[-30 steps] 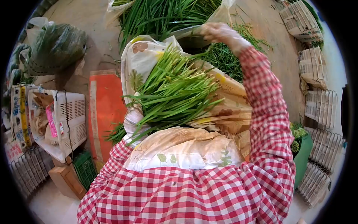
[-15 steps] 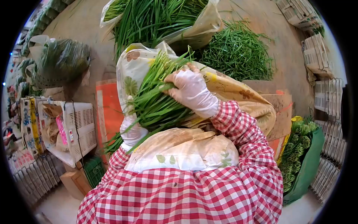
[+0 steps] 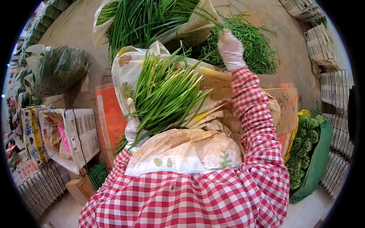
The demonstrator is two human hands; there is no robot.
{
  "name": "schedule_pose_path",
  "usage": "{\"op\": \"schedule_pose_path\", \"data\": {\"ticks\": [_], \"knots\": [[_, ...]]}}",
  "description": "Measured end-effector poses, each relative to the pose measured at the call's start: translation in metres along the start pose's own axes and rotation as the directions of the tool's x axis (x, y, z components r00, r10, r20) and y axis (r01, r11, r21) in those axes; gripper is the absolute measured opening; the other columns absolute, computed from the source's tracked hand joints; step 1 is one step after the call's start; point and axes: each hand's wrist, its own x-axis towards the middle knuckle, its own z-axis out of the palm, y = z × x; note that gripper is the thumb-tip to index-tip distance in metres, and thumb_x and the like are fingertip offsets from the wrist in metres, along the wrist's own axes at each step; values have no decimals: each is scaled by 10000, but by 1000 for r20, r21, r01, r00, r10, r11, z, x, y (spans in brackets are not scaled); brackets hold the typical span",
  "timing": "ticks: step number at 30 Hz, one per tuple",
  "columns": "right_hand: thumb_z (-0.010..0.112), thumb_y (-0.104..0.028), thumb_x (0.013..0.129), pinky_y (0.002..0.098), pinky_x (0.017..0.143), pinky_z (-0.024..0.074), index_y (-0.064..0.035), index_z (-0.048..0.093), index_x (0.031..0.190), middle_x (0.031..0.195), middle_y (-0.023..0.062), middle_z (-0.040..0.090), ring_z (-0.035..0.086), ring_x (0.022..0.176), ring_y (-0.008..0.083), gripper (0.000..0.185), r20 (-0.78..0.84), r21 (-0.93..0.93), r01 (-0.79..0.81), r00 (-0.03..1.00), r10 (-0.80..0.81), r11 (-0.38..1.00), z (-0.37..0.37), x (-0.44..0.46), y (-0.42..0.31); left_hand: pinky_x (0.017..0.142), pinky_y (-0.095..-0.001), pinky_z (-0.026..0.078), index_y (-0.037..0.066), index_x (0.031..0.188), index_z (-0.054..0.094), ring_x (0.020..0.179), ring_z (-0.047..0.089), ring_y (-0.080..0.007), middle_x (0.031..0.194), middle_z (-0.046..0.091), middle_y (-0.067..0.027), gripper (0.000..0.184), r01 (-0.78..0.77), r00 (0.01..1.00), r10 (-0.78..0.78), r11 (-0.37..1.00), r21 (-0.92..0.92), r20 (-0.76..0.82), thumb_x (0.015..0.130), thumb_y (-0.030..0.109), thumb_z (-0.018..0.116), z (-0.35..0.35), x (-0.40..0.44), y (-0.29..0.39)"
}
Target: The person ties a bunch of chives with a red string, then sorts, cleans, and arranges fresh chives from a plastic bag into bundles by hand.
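Green stalks (image 3: 165, 93), one bunch: centre, on patterned cloth (image 3: 123, 72). Left hand (image 3: 132, 123): gripping its side, seven o'clock. Right hand (image 3: 230, 47): two o'clock, fingers curled, contents unclear; clippings (image 3: 256, 47) alongside. Bag (image 3: 195, 28) of greens: twelve. White basket (image 3: 87, 127): eight, well apart.

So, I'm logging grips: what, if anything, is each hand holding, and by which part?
The left hand holds the bundle of greens near its leafy end, the grip partly hidden. Whether the right hand holds anything cannot be told.
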Motion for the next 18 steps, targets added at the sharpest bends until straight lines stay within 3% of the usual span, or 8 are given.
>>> {"op": "schedule_pose_path", "data": {"ticks": [3,4,6,8,10,12,15,18], "knots": [[510,-213,885,293,618,514,2,472,1175,747,96,625,626,640,163,363,-311,-151,45,946,-91,987,-6,-8,33,728,-347,490,90,1330,389,915,593,-315,1165,517,-206,546,4,1000,-4,1000,-15,6,818,127,575,2,0,-2],[531,-221,881,280,647,510,-5,456,1214,819,110,640,627,666,149,403,-240,55,52,970,-37,997,-22,-19,33,728,-346,490,90,1332,387,915,593,-314,1166,517,-205,548,6,1000,-6,1000,-21,7,819,129,574,3,-1,-3],[601,-298,852,273,657,519,-9,461,1206,993,140,626,626,699,134,478,542,712,-555,824,165,430,-117,-44,-11,728,-346,490,91,1336,382,915,594,-311,1166,518,-204,552,16,1000,-16,999,-28,13,821,133,574,3,-2,-5],[655,-354,809,242,677,517,-15,455,1206,1092,137,595,623,724,108,559,712,676,-695,702,27,245,-138,-76,-26,727,-345,490,92,1340,378,915,594,-308,1167,519,-202,555,24,1000,-23,999,-38,20,823,137,574,3,-4,-7],[682,-377,774,272,743,515,-27,440,1225,1078,130,605,627,754,151,620,706,667,-690,706,56,280,-131,-105,-61,727,-344,490,93,1345,373,915,595,-305,1168,519,-201,559,25,999,-24,999,-47,30,825,141,573,4,-4,-9],[701,-338,764,341,790,494,-50,410,1261,1085,139,601,627,828,220,644,570,648,-433,821,-21,627,-111,-128,-75,727,-343,489,94,1349,369,915,595,-302,1169,520,-199,563,29,999,-27,998,-58,43,827,144,573,3,-5,-11],[656,-130,802,309,874,431,-21,489,1218,1093,104,609,547,1007,160,461,510,824,-431,846,-151,369,-98,-135,-84,726,-341,489,95,1355,362,915,596,-298,1170,521,-197,568,38,998,-33,996,-75,62,830,150,572,5,-7,-14],[620,-89,807,263,871,408,-29,535,1178,1092,93,617,534,990,121,386,602,764,-447,753,-265,466,-87,-135,-67,725,-340,489,96,1361,355,915,597,-294,1171,522,-195,574,50,996,-44,995,-87,72,833,156,571,6,-10,-19]]}}
